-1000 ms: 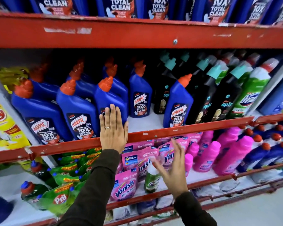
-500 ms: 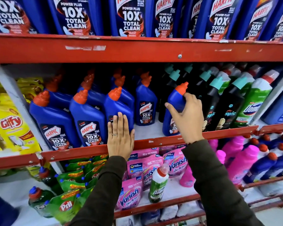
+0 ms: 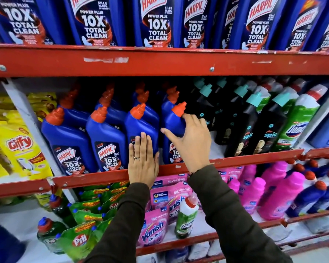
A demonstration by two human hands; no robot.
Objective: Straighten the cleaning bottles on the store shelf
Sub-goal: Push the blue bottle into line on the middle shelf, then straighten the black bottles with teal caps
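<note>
My right hand (image 3: 191, 141) wraps the shoulder of the rightmost blue Harpic bottle (image 3: 174, 126) in the front row of the middle shelf; the bottle stands under my palm, its orange cap (image 3: 179, 109) poking out just above my fingertips, its label half hidden behind my wrist; thumb spread to the left across the bottle's face, fingers curled round its right side (a loose clasp, not a tight fist). My left hand (image 3: 142, 162) lies flat and open, fingers together and pointing up, pressed against the front of the neighbouring Harpic bottle (image 3: 141, 126) just to the left, heel of the palm over the red shelf rail (image 3: 87, 180). Both dark sleeves (image 3: 228, 211) reach up from the near edge. To the right stand black Spic bottles (image 3: 249, 126); further left, two more Harpic bottles (image 3: 106, 141).
</note>
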